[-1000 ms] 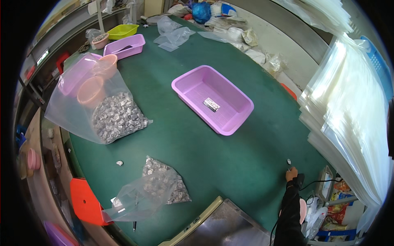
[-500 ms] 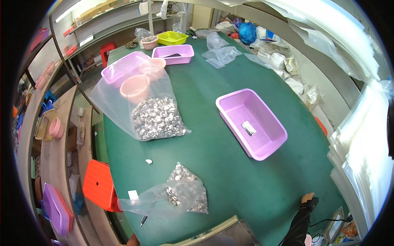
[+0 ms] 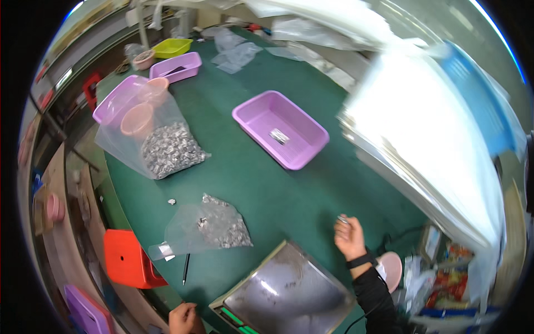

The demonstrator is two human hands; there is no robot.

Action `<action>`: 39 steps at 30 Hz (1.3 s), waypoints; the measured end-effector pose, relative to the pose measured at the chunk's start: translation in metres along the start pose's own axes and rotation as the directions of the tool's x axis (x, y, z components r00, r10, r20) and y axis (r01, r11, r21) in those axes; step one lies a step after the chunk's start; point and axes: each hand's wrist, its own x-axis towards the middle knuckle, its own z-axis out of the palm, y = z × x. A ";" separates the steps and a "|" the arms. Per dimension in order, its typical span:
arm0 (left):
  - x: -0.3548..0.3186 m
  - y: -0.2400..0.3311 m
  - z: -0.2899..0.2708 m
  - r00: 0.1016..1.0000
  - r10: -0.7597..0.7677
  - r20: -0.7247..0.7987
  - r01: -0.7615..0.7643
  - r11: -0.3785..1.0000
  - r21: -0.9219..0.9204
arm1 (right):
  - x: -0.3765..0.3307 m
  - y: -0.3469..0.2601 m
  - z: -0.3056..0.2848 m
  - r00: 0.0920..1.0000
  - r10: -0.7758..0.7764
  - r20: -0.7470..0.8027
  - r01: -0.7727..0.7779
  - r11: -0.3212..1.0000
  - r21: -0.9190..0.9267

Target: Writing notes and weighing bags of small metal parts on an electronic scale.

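- Metal part [image 3: 343, 220] pinched in right hand [image 3: 349, 239], fingers curled; 1:30 from platform scale [image 3: 286, 295].
- Left hand [image 3: 182, 318] half-curled, can't tell contents; 8:30 from scale.

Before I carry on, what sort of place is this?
Probably a small-parts sorting or packing workshop: the green worktable holds clear bags of silvery pieces, and what looks like a weighing scale sits at its near edge.

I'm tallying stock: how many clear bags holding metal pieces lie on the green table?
2: the larger bag toward the table's left edge, and the smaller bag nearer the person. More may be hidden.
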 end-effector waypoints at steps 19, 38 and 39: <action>-0.001 0.155 -0.034 0.702 0.602 0.381 0.081 0.463 -0.882 | -0.196 0.198 0.171 0.910 -0.140 0.391 0.415 0.366 -0.833; 0.161 0.094 -0.162 0.483 0.606 0.632 0.539 0.363 -0.760 | -0.086 0.309 0.227 0.947 -0.268 0.178 0.271 0.963 0.004; 0.166 0.091 -0.166 0.474 0.570 0.671 0.580 0.372 -0.725 | -0.080 0.316 0.229 0.947 -0.271 0.174 0.275 0.962 0.001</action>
